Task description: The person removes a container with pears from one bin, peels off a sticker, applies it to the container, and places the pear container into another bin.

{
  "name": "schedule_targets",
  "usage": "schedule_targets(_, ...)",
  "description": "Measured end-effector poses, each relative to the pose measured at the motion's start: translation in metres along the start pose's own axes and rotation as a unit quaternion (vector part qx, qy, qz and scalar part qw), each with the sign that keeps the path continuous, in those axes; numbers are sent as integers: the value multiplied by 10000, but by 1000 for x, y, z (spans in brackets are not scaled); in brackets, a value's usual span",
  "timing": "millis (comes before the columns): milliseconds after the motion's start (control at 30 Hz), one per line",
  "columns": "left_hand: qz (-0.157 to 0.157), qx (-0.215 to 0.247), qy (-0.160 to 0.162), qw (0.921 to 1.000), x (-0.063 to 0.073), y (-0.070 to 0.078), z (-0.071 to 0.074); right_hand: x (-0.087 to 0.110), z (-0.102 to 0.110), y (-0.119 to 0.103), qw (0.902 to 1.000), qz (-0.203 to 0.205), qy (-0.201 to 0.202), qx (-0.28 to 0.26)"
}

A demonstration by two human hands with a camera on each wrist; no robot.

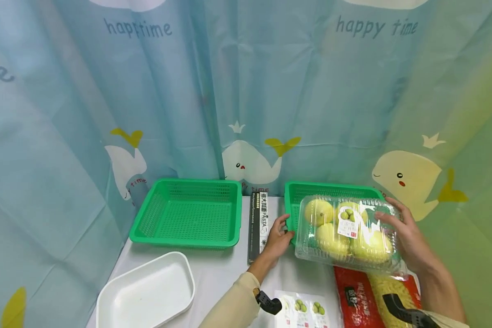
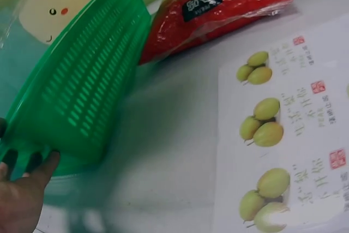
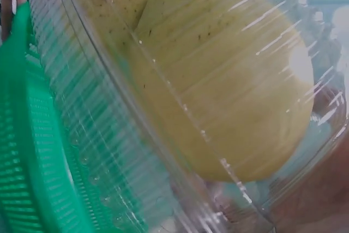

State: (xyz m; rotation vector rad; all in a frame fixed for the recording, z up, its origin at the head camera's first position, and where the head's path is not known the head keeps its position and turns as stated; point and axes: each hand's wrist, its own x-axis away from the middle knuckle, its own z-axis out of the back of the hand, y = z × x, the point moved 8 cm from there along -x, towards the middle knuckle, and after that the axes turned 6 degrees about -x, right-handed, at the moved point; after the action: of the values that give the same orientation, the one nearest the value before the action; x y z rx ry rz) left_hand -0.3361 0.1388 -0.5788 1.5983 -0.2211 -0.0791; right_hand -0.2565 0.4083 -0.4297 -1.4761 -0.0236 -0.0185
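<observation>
My right hand [image 1: 412, 239] holds a clear plastic box [image 1: 307, 248] by its right end, fingers over the lid. Inside lie several yellow-green pears [image 1: 330, 239], and a white label [image 1: 347, 228] with a fruit picture sits on the lid. The box is tilted over the right green basket [image 1: 332, 186] and hides most of it. In the right wrist view, a pear [image 3: 229, 80] shows large through the ribbed plastic. My left hand [image 1: 279, 239] grips that basket's left rim; the left wrist view shows its fingers [image 2: 46, 170] at the basket's corner.
Another green basket [image 1: 188, 223] stands at left, above a white tray [image 1: 147, 291]. A pasta box [image 1: 258, 228] lies between the baskets. Near the front are a sheet of pear labels [image 1: 303, 312] and a red pasta bag [image 1: 358, 296]. A whale-print curtain [image 1: 254, 91] hangs behind.
</observation>
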Motion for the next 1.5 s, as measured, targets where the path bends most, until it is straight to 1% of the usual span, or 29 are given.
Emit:
schedule_targets(133, 32, 71, -38, 10000, 3, 0, -3, -27, 6, -14, 9981, -220, -13, 576)
schedule_targets(267, 27, 151, -158, 9998, 5, 1, -7, -54, 11, -21, 9923, -462, 19, 1153)
schedule_targets(333, 38, 185, -196, 9996, 5, 1, -9, -67, 14, -19, 9871, -628, 113, 1469)
schedule_targets(400, 37, 225, -249, 9994, 5, 3, -12, -79, 15, -14, 9830, -788, 155, 1649)
schedule_targets(500, -14, 267, -344, 9990, 4, 6, -14, -94, 13, -8, 9786, -888, 112, 1851)
schedule_targets(633, -27, 285, -408, 9988, 4, 5, -14, -110, 3, 2, 9761, -941, -99, 1958)
schedule_targets(733, 33, 329, -384, 9987, 5, 3, -11, -120, -3, 15, 9728, -1130, -129, 2018)
schedule_targets(800, 10, 376, -400, 9985, 5, 3, -10, -126, -8, 22, 9712, -1220, -237, 2033)
schedule_targets(967, -64, 426, -438, 9981, 3, 4, -8, -136, -14, 35, 9681, -1345, -316, 2088)
schedule_targets(1067, -38, 428, -409, 9982, 3, 3, -7, -138, -11, 42, 9668, -1494, -249, 2060)
schedule_targets(1167, -25, 418, -378, 9984, 3, 4, -5, -139, -9, 49, 9618, -1681, -282, 2142)
schedule_targets(1267, 8, 405, -349, 9986, 4, 4, -3, -142, -7, 53, 9561, -1789, -281, 2302)
schedule_targets(1400, 44, 369, -318, 9988, 4, 3, -2, -145, -5, 51, 9447, -1851, -74, 2705)
schedule_targets(1500, 68, 358, -299, 9989, 3, 0, -2, -143, -2, 51, 9296, -2038, 39, 3071)
